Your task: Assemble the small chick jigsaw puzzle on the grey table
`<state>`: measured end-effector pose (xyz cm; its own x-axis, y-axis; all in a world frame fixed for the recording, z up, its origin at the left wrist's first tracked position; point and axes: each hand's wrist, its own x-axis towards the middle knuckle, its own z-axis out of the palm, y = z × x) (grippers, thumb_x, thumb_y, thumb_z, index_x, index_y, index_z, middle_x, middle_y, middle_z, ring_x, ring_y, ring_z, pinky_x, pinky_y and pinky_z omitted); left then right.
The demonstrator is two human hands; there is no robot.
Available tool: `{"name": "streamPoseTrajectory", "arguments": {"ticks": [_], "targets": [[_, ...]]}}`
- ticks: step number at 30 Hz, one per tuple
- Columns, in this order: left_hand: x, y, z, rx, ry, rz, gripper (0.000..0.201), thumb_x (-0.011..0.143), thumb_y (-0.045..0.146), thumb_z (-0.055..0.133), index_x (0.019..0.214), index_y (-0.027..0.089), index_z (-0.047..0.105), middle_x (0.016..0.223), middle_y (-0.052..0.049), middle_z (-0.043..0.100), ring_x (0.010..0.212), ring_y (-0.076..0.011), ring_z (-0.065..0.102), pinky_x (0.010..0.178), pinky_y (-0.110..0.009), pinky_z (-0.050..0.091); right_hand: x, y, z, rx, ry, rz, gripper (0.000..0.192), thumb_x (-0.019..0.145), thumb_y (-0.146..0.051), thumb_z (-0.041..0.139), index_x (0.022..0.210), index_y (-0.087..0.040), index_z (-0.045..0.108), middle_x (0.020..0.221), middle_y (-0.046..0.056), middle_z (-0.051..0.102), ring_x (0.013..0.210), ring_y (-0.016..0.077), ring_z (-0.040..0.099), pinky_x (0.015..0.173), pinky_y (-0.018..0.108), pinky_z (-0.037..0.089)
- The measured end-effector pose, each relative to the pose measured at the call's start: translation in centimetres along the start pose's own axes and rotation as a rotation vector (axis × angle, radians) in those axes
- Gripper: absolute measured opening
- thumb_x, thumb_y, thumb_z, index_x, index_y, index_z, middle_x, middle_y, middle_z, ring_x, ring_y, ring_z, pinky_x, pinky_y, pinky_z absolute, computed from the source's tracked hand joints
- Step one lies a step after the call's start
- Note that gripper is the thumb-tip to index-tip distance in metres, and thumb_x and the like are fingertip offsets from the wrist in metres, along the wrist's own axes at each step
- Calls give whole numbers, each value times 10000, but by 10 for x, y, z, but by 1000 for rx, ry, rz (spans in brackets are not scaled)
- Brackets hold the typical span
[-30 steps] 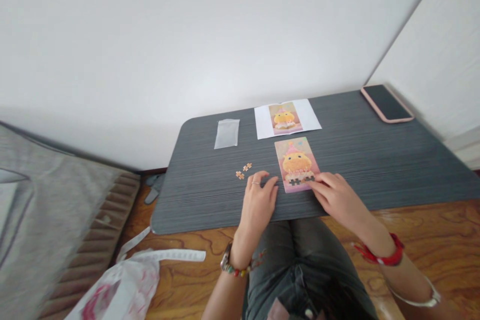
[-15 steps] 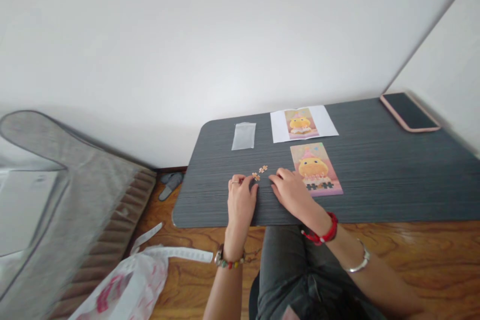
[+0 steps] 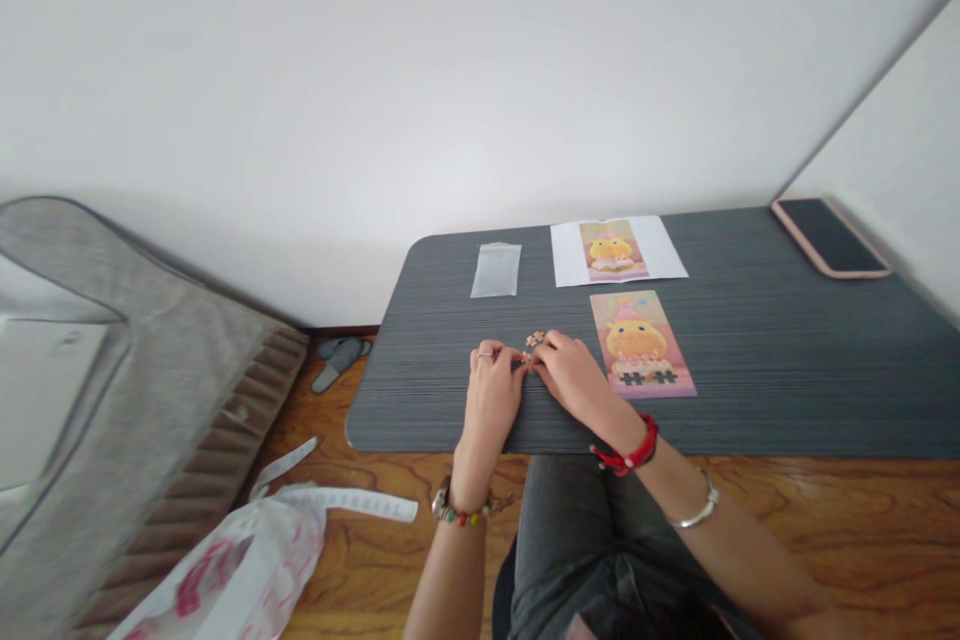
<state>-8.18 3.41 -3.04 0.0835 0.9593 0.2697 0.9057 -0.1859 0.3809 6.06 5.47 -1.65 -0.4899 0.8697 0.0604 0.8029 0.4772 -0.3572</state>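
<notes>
My left hand (image 3: 493, 392) and my right hand (image 3: 574, 376) meet at the fingertips over the dark table. Between them they pinch a small jigsaw puzzle piece (image 3: 528, 361), partly covered by the fingers. Just beyond the fingertips lie loose puzzle pieces (image 3: 535, 338). To the right of my right hand rests a jigsaw puzzle (image 3: 640, 345) with a yellow cartoon animal in a pink hat. Dark piece-shaped gaps show along its lower part.
Behind the puzzle lies a white sheet (image 3: 568, 255) printed with the same picture. A clear plastic bag (image 3: 496, 270) is left of it. A phone (image 3: 831, 237) sits at the far right. On the floor are slippers (image 3: 339, 362) and a white plastic bag (image 3: 247, 560).
My right hand has moved left to join my left hand. The puzzle piece at my left fingertips is now between both hands. The view has shifted slightly.
</notes>
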Motion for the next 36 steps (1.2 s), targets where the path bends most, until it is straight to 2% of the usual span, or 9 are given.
{"name": "streamPoseTrajectory", "arguments": {"ticks": [2, 4, 6, 8, 11, 15, 23, 36], "targets": [[-3, 0, -1, -15, -28, 39, 185, 791, 82, 536, 905, 189, 635, 945, -60, 491, 884, -195, 481, 846, -375, 460, -3, 3, 1, 27, -11, 1, 190, 888, -180, 437, 892, -165, 626, 949, 81, 578, 878, 185, 557, 755, 298, 395], [-6, 0, -1, -19, -20, 42, 258, 795, 52, 502, 957, 202, 635, 960, -62, 489, 878, -190, 477, 837, -364, 460, -7, 6, 1, 54, 1, 9, 169, 872, -176, 471, 947, -167, 622, 959, 76, 572, 881, 181, 555, 759, 292, 393], [-10, 1, -1, -4, 24, -4, 228, 804, 83, 511, 966, 187, 634, 969, -76, 486, 889, -203, 473, 836, -375, 458, -8, 9, 1, 67, 17, 3, 227, 863, -158, 483, 1060, -174, 594, 991, 74, 565, 897, 180, 550, 763, 285, 390], [-14, 4, -1, 18, 48, -45, 143, 795, 145, 562, 912, 168, 639, 956, -84, 483, 894, -219, 471, 837, -391, 455, -9, 10, 0, 58, 4, -23, 254, 872, -148, 462, 1091, -185, 584, 997, 70, 561, 892, 175, 548, 760, 281, 385], [-17, 8, 0, 40, 36, -44, 55, 769, 154, 599, 809, 167, 635, 920, -75, 486, 875, -219, 471, 829, -390, 456, -8, 10, -1, 27, -33, -42, 208, 893, -161, 427, 972, -175, 619, 968, 71, 561, 883, 173, 545, 753, 281, 378], [-17, 10, 1, 53, 37, -15, 88, 784, 117, 554, 750, 166, 619, 917, -77, 499, 852, -211, 472, 807, -381, 459, -11, 8, -2, -7, -44, -21, 179, 895, -175, 432, 927, -154, 607, 972, 79, 566, 872, 179, 546, 736, 292, 376], [-16, 9, 2, 42, 28, 65, 104, 800, 106, 525, 763, 161, 604, 915, -79, 514, 856, -217, 480, 805, -381, 455, -19, 8, -3, -78, -6, -11, 195, 891, -129, 406, 911, -156, 598, 961, 80, 569, 853, 184, 532, 711, 301, 358], [-18, 9, 7, -22, 31, 53, 84, 801, 108, 539, 792, 158, 605, 921, -79, 510, 878, -219, 486, 826, -383, 448, -20, 8, -2, -198, -9, -26, 173, 882, -117, 420, 882, -141, 591, 901, 83, 566, 813, 192, 534, 671, 308, 355]]}}
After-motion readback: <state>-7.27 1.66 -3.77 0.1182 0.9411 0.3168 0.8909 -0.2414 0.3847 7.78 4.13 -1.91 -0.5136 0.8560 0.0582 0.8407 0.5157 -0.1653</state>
